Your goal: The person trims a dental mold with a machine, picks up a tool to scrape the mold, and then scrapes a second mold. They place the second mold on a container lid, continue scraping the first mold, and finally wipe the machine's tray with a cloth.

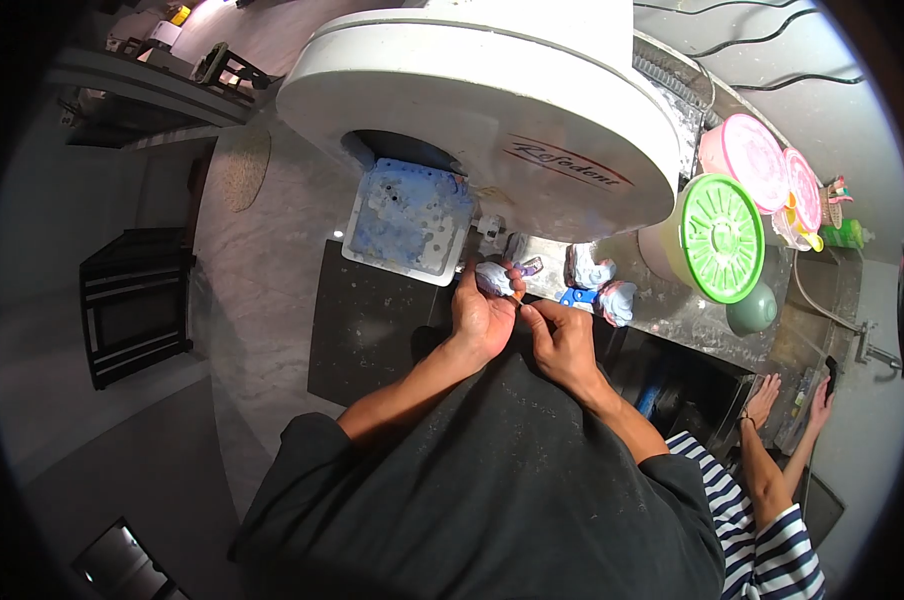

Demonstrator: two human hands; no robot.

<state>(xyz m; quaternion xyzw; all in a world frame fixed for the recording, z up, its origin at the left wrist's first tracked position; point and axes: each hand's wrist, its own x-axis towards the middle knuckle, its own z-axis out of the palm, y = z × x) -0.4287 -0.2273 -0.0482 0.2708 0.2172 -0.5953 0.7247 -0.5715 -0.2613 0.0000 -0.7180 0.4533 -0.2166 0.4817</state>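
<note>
My left hand [482, 320] is closed round a pale lilac-white plaster cast [493, 278], held in front of my body at the bench edge. Right beside it, my right hand [564, 345] pinches a small, thin thing whose kind I cannot make out; its tip points toward the cast. Just beyond my hands, two more lumpy plaster casts [589, 268] [617, 303] with pinkish parts sit on the bench. A blue piece [577, 297] lies between them, and a small purple piece [532, 267] is close to my left fingers.
A large white machine [452, 110] marked "Refodent" overhangs the bench, with a plaster-stained tray [412, 215] under its opening. To the right stand a green-lidded bucket [722, 240] and pink-lidded tubs [755, 160]. Another person's hands [764, 400] are at the far right near a tap [877, 350].
</note>
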